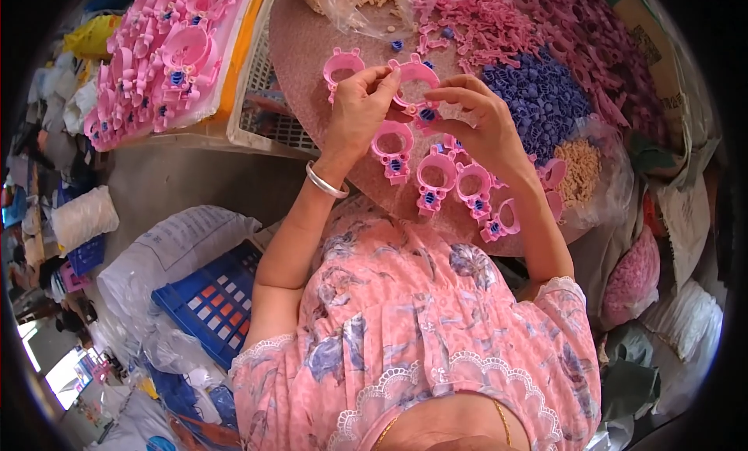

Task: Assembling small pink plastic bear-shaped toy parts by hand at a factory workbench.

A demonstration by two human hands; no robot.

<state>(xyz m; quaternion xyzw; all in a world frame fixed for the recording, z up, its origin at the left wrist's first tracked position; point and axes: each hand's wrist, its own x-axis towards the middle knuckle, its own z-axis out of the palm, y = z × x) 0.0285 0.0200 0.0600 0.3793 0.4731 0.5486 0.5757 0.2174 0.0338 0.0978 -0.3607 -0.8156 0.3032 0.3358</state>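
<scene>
Far left, at about 10 o'clock in the view: a pale crate [251, 100] holds a heap of finished pink ring parts [164, 53] with blue inserts. Below it at 8 o'clock, a blue plastic basket [214, 299] sits on the floor among white sacks [167, 244]. Centre: round brown worktop [300, 53]. Left hand [357, 108], silver bangle [326, 182] on the wrist, is clenched in a pinch on the left rim of the pink ring piece [414, 81], thumb and forefinger closed on it. Right hand [481, 123] grasps the same piece from the right and lower side, fingertips at its blue clip [427, 116]. So the piece is held in the air between both hands, just above the worktop, ring end at 12 o'clock, clip end at 6 o'clock; long axis runs roughly away from the person. The clip lies at about 9 o'clock from the right hand and is nearer to it than to the left hand, which only steadies the rim. Another empty pink ring [343, 65] lies on the worktop at 10 o'clock from the left hand. Below the hands, a row of assembled rings [436, 174] lies flat at 6 o'clock. Right of the hands: a pile of loose blue clips [538, 96] at 2 o'clock, loose pink parts [545, 22] beyond it, tan bits in a clear bag [580, 170] at 4 o'clock.
</scene>
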